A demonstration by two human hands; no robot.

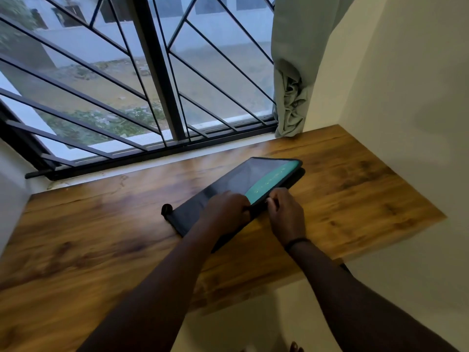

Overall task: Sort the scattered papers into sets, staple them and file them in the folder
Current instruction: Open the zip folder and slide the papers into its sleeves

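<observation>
A dark folder (243, 176) with a teal strip along its right side lies slanted on the wooden desk (101, 237) below the window. My left hand (225, 208) lies on the folder's near part, fingers curled at its edge beside the teal strip. My right hand (285, 212) pinches the folder's near right edge with thumb and fingers. A small dark round thing (166, 209), blurred, sits at the folder's left corner. No loose papers show.
A barred window (157, 85) runs along the desk's far side. A pale green curtain (294, 72) hangs bunched at the right, touching the desk's back corner. Cream walls close in on the right. The desk's near right edge drops to the floor.
</observation>
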